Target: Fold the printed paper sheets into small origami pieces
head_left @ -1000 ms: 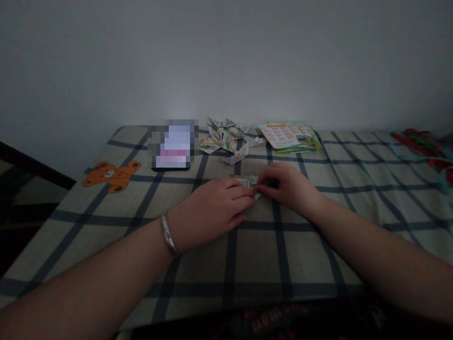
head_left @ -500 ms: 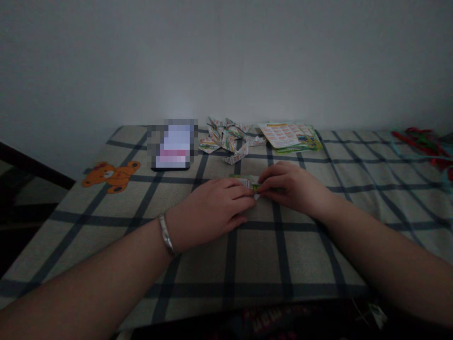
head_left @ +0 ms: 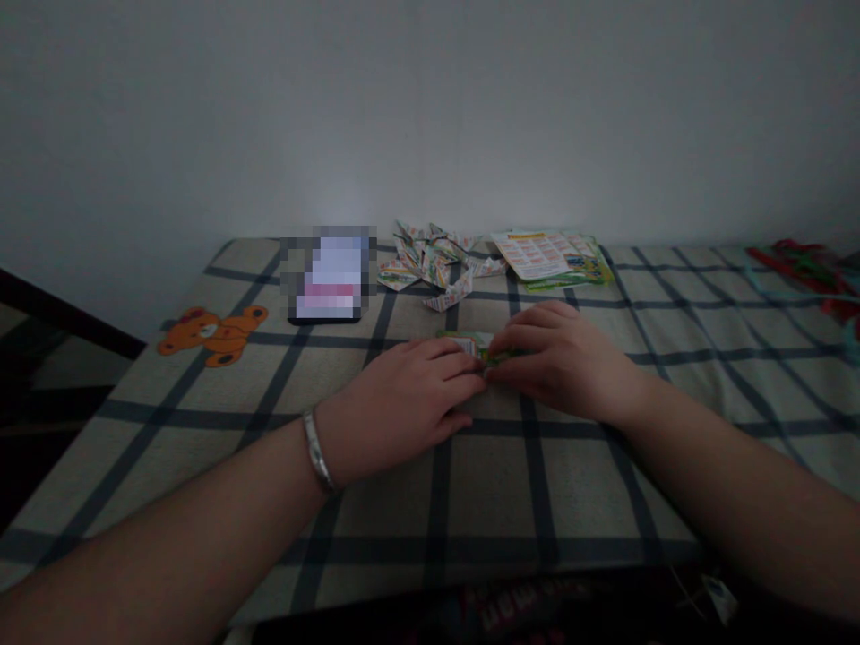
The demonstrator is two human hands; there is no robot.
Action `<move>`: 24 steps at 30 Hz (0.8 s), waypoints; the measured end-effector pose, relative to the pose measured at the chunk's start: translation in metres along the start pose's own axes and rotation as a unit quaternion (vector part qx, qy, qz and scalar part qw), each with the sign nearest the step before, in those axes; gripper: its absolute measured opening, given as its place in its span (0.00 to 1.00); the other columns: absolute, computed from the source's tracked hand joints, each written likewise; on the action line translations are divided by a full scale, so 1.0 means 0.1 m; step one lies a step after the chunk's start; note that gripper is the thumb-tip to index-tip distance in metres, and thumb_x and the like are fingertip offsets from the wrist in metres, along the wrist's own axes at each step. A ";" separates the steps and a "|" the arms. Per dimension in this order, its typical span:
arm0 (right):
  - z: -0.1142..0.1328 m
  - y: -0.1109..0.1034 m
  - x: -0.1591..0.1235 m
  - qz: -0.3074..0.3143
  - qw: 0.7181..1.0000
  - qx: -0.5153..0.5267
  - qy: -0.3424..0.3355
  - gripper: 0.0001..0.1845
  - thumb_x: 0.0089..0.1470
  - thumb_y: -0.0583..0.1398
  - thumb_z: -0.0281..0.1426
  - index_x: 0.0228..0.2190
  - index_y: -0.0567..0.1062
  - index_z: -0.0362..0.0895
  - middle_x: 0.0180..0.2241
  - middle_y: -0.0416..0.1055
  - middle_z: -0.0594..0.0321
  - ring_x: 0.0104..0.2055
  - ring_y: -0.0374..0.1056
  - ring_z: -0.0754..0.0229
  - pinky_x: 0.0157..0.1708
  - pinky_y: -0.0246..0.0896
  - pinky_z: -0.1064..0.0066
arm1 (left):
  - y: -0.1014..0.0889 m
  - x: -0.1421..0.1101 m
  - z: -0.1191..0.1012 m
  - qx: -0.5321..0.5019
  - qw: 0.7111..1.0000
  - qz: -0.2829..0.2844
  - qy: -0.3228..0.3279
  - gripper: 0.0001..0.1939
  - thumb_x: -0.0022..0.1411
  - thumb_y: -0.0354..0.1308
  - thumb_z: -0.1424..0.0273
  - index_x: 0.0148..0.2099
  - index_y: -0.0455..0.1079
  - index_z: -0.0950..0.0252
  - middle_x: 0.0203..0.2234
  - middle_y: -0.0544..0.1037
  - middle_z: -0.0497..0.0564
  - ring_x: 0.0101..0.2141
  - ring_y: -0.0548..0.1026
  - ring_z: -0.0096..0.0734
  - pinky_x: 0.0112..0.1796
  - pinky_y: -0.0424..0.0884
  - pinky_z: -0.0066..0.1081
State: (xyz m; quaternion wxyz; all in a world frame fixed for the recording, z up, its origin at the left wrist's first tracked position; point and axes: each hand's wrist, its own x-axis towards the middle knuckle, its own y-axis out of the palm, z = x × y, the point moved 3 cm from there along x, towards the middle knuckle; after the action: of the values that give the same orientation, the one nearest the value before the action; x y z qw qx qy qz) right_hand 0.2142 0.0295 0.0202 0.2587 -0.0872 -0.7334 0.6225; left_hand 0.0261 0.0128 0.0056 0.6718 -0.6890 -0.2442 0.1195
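A small printed paper piece, white with green, lies on the checked cloth in the middle of the surface. My left hand, with a silver bangle on its wrist, lies flat with its fingertips pressing on the paper's left part. From the right, my right hand has its fingers bunched and pinching the paper's right end. Most of the paper is hidden under the two hands.
Behind my hands lies a pile of folded paper pieces, a stack of printed sheets to its right, and a lit phone to its left. An orange bear print marks the cloth. Red and green strips lie far right.
My right hand has slid slightly left and forward over the paper, its fingers closing tighter on the end. My left hand has stayed in place.
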 end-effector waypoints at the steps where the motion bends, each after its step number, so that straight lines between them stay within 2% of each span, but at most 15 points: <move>1: 0.00 0.00 0.00 0.007 1.000 0.000 -0.006 0.08 0.59 0.59 0.32 0.38 0.79 0.52 0.42 0.75 0.64 0.44 0.65 0.55 0.44 0.53 0.61 | 0.00 0.00 0.00 0.001 1.000 0.001 -0.002 0.17 0.63 0.59 0.65 0.54 0.68 0.61 0.53 0.72 0.51 0.56 0.66 0.43 0.56 0.65 0.46; 5: -0.01 0.02 0.00 0.033 0.999 0.011 -0.018 0.09 0.61 0.57 0.33 0.39 0.78 0.50 0.38 0.75 0.63 0.43 0.63 0.56 0.43 0.53 0.63 | 0.00 0.00 -0.01 0.003 1.000 -0.002 -0.001 0.17 0.64 0.58 0.66 0.55 0.68 0.61 0.53 0.73 0.51 0.56 0.66 0.43 0.56 0.65 0.46; 9: 0.01 0.02 0.02 0.044 0.999 0.012 -0.020 0.09 0.61 0.57 0.33 0.39 0.78 0.50 0.40 0.75 0.62 0.43 0.63 0.56 0.42 0.52 0.63 | -0.01 -0.01 -0.03 0.017 1.000 -0.001 -0.007 0.18 0.64 0.57 0.66 0.55 0.67 0.60 0.53 0.72 0.51 0.56 0.67 0.44 0.54 0.66 0.47; 19: 0.02 -0.04 0.00 0.054 0.997 -0.049 0.029 0.09 0.58 0.61 0.33 0.40 0.78 0.57 0.43 0.74 0.65 0.40 0.65 0.57 0.39 0.49 0.64 | 0.00 -0.01 -0.04 0.027 1.000 -0.004 -0.010 0.16 0.67 0.52 0.69 0.56 0.67 0.60 0.55 0.72 0.50 0.56 0.66 0.43 0.54 0.66 0.46; 24: -0.01 -0.08 -0.02 0.061 0.994 -0.076 0.058 0.09 0.58 0.61 0.31 0.38 0.80 0.55 0.45 0.74 0.64 0.42 0.66 0.55 0.39 0.50 0.63 | -0.01 -0.01 -0.04 0.024 1.000 -0.008 -0.003 0.16 0.66 0.52 0.71 0.55 0.68 0.60 0.55 0.72 0.50 0.56 0.67 0.41 0.54 0.67 0.45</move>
State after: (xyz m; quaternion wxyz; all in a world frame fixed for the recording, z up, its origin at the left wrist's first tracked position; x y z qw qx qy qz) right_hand 0.2175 0.0275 0.0271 0.2550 -0.1870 -0.7557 0.5736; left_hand 0.0269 0.0090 0.0070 0.6886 -0.6702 -0.2486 0.1223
